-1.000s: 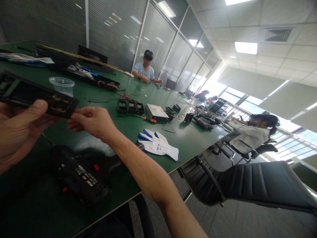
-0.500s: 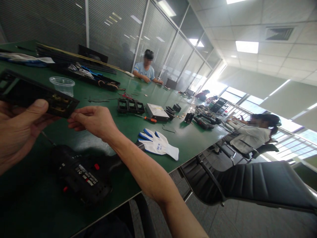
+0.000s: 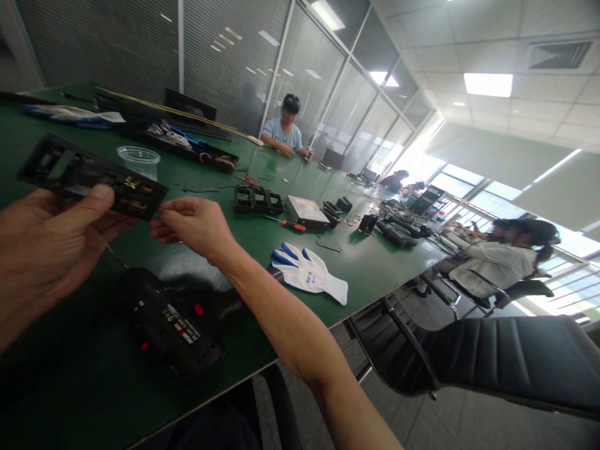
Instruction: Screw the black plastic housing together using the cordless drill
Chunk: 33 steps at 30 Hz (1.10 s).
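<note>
Your left hand (image 3: pixel 44 240) clamps the black frame (image 3: pixel 89 178) above the table (image 3: pixel 262 231) by thumb alone while your right hand (image 3: pixel 194 225) pinches its end, so a slip probably drops it onto the drill (image 3: pixel 175 322) below.

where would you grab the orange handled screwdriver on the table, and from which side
Grip the orange handle of the screwdriver, coming down from above. It lies flat on the green table with bare surface on the near side; the thin shaft points left toward the black frames, and the grey box sits close behind.
</note>
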{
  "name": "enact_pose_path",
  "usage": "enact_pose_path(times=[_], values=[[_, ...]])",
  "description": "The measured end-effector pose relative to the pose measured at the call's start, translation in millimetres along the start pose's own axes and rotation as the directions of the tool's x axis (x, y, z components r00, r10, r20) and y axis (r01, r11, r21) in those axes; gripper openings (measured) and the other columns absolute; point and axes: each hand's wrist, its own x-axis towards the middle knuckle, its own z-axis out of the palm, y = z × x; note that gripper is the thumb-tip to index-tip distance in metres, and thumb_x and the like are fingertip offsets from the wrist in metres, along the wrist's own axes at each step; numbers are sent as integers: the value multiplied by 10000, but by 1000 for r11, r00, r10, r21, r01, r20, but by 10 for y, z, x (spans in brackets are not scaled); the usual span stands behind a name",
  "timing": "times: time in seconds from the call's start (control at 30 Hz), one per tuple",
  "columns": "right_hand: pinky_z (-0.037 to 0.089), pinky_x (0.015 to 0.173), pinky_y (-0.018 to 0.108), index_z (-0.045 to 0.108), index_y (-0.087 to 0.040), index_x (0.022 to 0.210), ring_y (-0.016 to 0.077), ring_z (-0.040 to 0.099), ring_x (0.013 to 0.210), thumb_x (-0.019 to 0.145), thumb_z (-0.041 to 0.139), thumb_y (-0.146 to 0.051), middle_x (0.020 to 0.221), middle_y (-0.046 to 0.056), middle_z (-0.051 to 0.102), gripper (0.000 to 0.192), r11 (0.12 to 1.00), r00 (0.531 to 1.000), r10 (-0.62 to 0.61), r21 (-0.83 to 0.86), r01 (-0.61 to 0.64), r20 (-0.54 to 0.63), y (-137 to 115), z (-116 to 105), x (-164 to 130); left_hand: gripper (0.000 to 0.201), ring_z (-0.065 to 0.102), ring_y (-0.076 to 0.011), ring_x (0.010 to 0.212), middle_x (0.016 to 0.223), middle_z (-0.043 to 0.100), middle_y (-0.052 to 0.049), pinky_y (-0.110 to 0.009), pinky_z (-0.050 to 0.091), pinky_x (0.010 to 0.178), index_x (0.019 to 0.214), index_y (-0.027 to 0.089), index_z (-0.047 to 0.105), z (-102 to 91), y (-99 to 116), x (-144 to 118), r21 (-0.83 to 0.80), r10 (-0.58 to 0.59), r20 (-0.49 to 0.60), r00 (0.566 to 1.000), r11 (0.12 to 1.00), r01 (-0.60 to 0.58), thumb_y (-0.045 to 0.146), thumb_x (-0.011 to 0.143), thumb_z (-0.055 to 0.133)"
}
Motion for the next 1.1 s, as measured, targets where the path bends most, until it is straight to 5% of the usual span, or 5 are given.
enact_pose_path(times=[0.1, 0.27, 0.6, 1.1], values=[[526, 572, 234, 572, -214, 764, 100, 604, 566, 836, 547, -97, 650, -37, 607, 140, 1000, 1000, 5, 25, -6, 17, -36, 6, -27, 244, 609, -178, 1061, 1104, 678, 80, -490, 529, 926, 1059, 214, 595, -1, 14, -43, -75, 129, 32, 991, 989, -126, 248, 822, 640], [513, 519, 213, 575, -183, 744, 96, 613, 541, 825, 555, -92, 651, -23, 632, 124, 1000, 1000, 9, -20, -9, 6, -77, 31, -50, 280, 653, -182, 939, 1021, 692, -21, -415, 535, 881, 1028, 167, 604, -13, 19, -54, -166, 84, -8, 996, 983, -84, 295, 790, 677], [520, 516, 204, 596, -170, 875, 98, 639, 567, 808, 506, -59, 736, 13, 676, 158, 1000, 999, -3, -14, 2, -37, -58, 34, -36, 375, 659, -195, 923, 982, 693, -58, -380, 520, 847, 1038, 200, 572, -5, 81, -89, -231, 33, -33, 999, 972, -40, 375, 738, 711], [526, 535, 209, 612, -173, 746, 111, 653, 597, 829, 625, -183, 678, 15, 670, 84, 999, 999, -39, -2, 39, 7, -40, 24, -46, 431, 669, -194, 894, 943, 702, -59, -374, 515, 842, 1032, 191, 594, 46, 87, -134, -257, 5, 2, 1000, 966, -4, 412, 694, 745]])
